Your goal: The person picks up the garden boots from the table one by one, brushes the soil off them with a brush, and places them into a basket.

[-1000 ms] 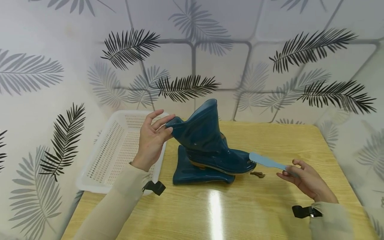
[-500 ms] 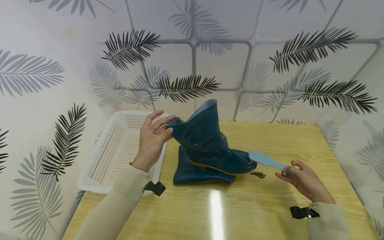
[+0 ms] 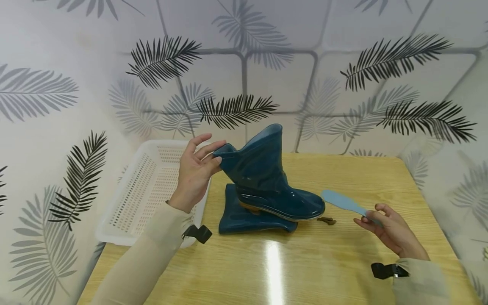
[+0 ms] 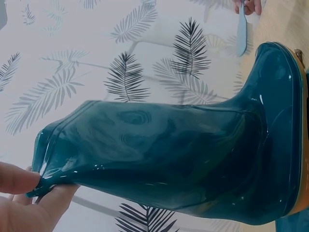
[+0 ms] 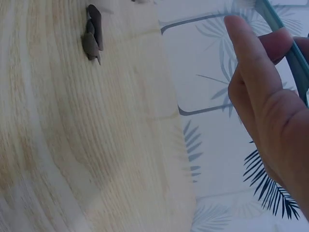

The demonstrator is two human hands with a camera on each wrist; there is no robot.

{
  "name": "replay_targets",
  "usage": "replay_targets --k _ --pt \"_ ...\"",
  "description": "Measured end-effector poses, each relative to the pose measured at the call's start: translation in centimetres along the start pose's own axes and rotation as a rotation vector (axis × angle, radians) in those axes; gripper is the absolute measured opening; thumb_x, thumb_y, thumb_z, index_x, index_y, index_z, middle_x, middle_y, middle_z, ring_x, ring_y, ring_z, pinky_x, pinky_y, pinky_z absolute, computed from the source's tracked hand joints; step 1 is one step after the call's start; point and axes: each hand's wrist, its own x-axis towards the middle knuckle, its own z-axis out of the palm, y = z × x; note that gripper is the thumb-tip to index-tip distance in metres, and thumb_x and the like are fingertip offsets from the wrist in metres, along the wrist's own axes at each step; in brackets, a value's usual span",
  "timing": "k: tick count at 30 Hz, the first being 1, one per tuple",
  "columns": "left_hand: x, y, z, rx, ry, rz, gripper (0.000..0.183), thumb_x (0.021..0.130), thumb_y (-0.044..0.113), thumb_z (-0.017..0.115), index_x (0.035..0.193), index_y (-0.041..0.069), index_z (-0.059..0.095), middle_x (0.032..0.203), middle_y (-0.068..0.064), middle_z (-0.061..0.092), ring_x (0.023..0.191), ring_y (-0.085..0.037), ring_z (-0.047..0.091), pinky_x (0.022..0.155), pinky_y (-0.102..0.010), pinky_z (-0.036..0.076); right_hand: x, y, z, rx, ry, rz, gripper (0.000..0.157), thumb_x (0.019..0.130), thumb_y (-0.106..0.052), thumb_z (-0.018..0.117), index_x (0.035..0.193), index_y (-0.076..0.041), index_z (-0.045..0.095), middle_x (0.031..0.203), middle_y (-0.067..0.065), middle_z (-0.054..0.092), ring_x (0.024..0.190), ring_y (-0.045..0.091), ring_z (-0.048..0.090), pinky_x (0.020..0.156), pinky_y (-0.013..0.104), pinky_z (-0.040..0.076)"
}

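Note:
My left hand (image 3: 193, 178) pinches the top rim of a dark teal rubber boot (image 3: 263, 173) between thumb and fingers. In the left wrist view the shaft of this boot (image 4: 159, 150) looks glossy, with an orange-tan sole edge. A second teal boot (image 3: 248, 222) lies on its side beneath it, partly hidden. My right hand (image 3: 392, 231) pinches the handle of a light blue brush (image 3: 343, 201), its head just off the boot's toe. In the right wrist view the brush handle (image 5: 282, 34) passes between thumb and fingers.
Small brown lumps (image 3: 327, 220) lie on the wooden table (image 3: 324, 267) by the toe; the right wrist view shows the same brown lumps (image 5: 93, 34). A white perforated plastic basket (image 3: 122, 203) stands at the left, behind my left forearm. A leaf-patterned wall (image 3: 267, 76) rises behind the table.
The brush head has moved slightly right, away from the boot's toe. Brown marks seen earlier on the toe no longer show. The boot's shaft has swung slightly up and right with my left hand.

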Motion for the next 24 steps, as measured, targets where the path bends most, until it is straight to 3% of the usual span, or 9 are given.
replay_targets --k 7,16,24 --pt "0.3 0.2 0.6 0.017 0.013 -0.008 0.055 0.093 -0.022 0.046 0.140 0.005 0.042 0.124 -0.015 0.063 0.078 -0.014 0.060 0.070 -0.027 0.053 -0.1 0.3 0.0 0.005 0.034 -0.003 0.025 0.102 0.007 0.047 0.098 -0.015 0.037 0.086 0.009 0.060 0.082 0.019 0.067 0.091 0.038 0.054" --pt "1.2 0.6 2.0 -0.003 0.021 -0.009 0.047 0.094 -0.021 0.047 0.135 0.001 0.048 0.122 -0.016 0.063 0.082 -0.013 0.062 0.071 -0.025 0.055 -0.3 0.9 -0.4 0.029 0.032 -0.023 0.025 0.102 0.008 0.046 0.098 -0.016 0.039 0.087 0.009 0.059 0.082 0.019 0.066 0.092 0.038 0.053" --pt "1.7 1.2 3.7 -0.055 -0.035 -0.015 0.053 0.094 -0.020 0.047 0.143 0.000 0.047 0.125 -0.015 0.062 0.083 -0.012 0.063 0.071 -0.024 0.055 -0.3 1.1 -0.5 0.059 0.038 -0.037 0.025 0.101 0.010 0.045 0.099 -0.015 0.042 0.086 0.009 0.060 0.082 0.020 0.066 0.092 0.039 0.053"
